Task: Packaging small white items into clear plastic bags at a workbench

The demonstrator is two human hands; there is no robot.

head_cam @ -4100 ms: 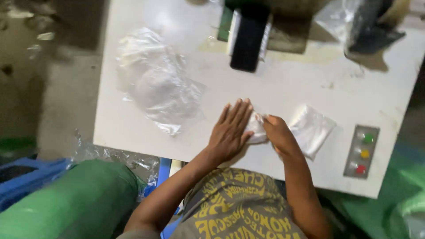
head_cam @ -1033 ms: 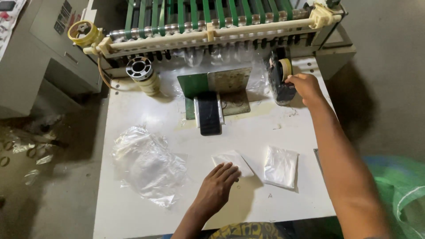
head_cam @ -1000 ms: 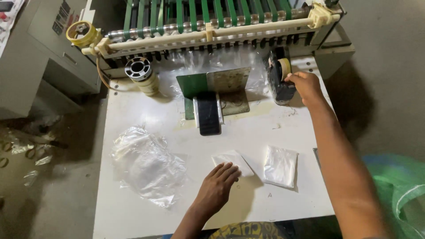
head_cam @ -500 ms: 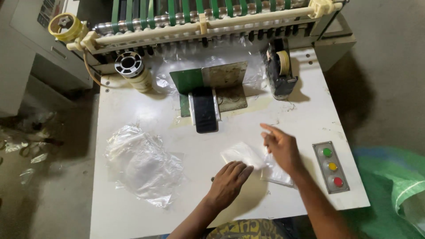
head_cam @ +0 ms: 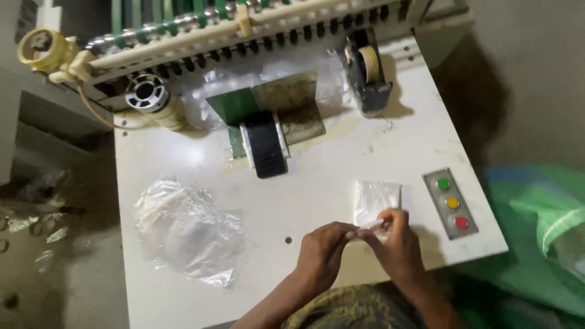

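2 hands (head_cam: 365,244) pinching small packet (head_cam: 376,204), near table (head_cam: 317,183) front edge

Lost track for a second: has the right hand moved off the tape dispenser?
Yes. The right hand came back from the tape dispenser toward the table's near edge, beside the left hand.

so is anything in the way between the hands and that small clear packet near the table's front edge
Nothing visible. Left hand and right hand already meet at the small clear packet, fingertips at its near edge. The button panel lies beside it, apart.

Head view, steeply down onto worktable (head_cam: 341,183)
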